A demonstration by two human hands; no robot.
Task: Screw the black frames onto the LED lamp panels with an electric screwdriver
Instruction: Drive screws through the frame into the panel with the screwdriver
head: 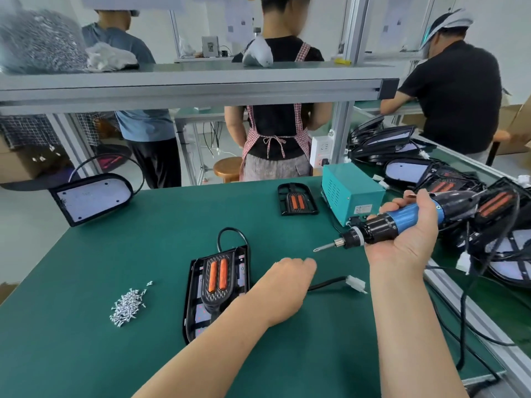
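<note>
R hand [408,239] wraps screwdriver [406,216], bit looks bare. L hand [287,285] curled, contents can't tell; framed LED panel [215,282] just left of it. Between screws, I think. Next I'd load one from screw pile [128,304].

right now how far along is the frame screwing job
Done: a black frame sits on one lamp panel by the left hand; driven screws can't be made out. In hand: the right hand holds the electric screwdriver raised off it. Left: the screw pile, a bare panel and a loose frame.
</note>
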